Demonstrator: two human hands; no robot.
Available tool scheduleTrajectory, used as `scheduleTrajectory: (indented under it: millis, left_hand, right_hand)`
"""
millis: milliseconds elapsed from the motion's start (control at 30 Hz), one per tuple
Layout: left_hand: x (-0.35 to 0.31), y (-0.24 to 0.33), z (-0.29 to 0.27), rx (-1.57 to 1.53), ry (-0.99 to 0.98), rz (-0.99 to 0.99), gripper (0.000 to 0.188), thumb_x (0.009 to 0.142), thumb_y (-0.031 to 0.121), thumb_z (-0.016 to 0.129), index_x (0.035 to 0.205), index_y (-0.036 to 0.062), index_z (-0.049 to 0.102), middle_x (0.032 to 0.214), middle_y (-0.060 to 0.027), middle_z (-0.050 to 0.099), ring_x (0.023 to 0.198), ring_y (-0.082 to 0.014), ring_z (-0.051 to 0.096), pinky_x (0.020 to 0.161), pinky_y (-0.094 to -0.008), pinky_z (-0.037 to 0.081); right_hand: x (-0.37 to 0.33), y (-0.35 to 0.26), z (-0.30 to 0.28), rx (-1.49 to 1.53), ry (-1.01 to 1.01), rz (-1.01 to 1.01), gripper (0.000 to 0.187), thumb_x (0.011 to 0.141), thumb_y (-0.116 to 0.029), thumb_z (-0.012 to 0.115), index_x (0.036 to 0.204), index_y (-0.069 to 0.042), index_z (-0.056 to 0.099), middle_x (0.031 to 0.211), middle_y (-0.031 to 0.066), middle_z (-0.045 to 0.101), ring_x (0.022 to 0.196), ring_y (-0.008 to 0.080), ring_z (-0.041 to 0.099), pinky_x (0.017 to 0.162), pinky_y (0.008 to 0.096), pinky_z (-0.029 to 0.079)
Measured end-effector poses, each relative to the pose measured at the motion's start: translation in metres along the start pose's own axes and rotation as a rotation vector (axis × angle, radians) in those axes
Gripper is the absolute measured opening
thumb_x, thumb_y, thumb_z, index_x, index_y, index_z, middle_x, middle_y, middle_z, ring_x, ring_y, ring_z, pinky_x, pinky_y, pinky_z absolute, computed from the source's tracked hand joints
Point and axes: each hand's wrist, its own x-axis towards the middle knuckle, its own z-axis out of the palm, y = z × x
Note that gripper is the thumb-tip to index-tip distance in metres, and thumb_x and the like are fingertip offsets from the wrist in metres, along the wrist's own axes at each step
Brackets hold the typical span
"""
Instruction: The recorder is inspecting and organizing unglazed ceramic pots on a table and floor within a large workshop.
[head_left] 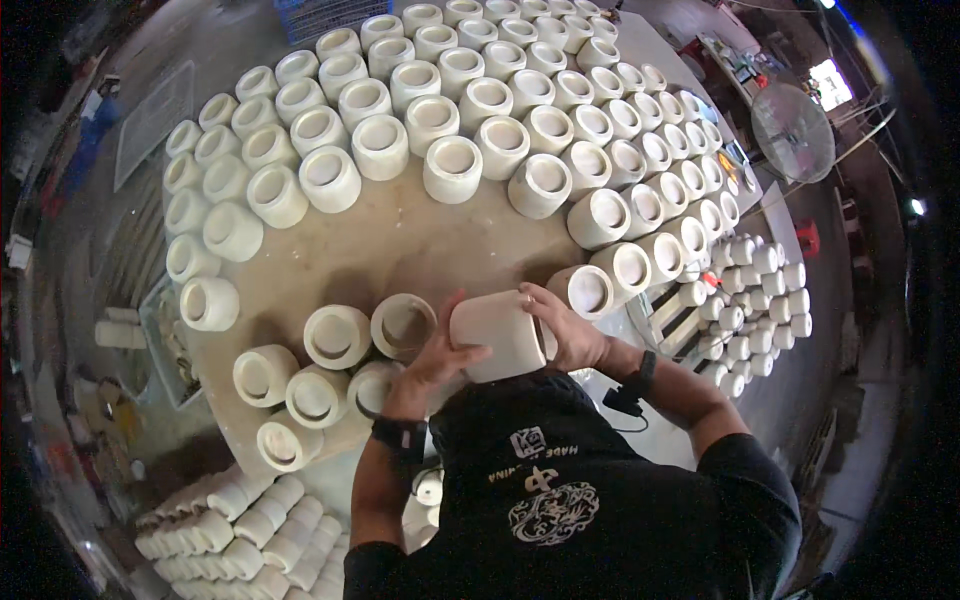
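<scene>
Between my two hands is a white, unglazed-looking ceramic pot (495, 337), tilted on its side close to my body at the table's near edge. My left hand (438, 357) is wrapped against its left side, with the thumb lying across the wall. My right hand (568, 335) grips the right end, fingers over the rim. Just left of my left hand stands a pot (403, 325) with a recessed round face turned up, beside a small group of similar pots (317, 395). Another pot (583, 290) stands just beyond my right hand.
Many rows of like pots (452, 168) cover the far and right parts of the brown table (400, 235). More pots are stacked at the lower left (240, 525) and on the right (755, 300). A round fan (793, 132) and a blue crate (330, 18) stand beyond.
</scene>
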Motion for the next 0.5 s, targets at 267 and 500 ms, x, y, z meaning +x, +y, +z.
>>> scheduleTrajectory:
  millis: [267,500]
  left_hand:
    - [0.014,-0.004,0.019,1.041,0.07,0.331,0.102,0.07,0.035,0.082,0.147,0.0023,0.024,0.143,-0.0244,0.035,0.138,-0.039,0.028,0.113,-0.0504,0.024]
    - [0.024,-0.064,-0.02,1.484,0.172,0.201,0.101,0.074,0.058,0.069,0.145,-0.0017,0.028,0.144,-0.028,0.037,0.142,-0.0434,0.02,0.116,-0.0584,0.005]
  right_hand:
    - [0.01,0.007,0.02,-0.46,-0.108,0.045,0.083,0.066,-0.032,0.075,0.138,-0.009,0.04,0.141,0.0234,0.039,0.126,0.0427,0.041,0.101,0.054,0.037]
    - [0.019,0.065,0.099,-0.498,-0.13,0.101,0.095,0.066,-0.047,0.076,0.144,-0.012,0.034,0.141,0.0184,0.042,0.127,0.0356,0.043,0.097,0.0478,0.039]
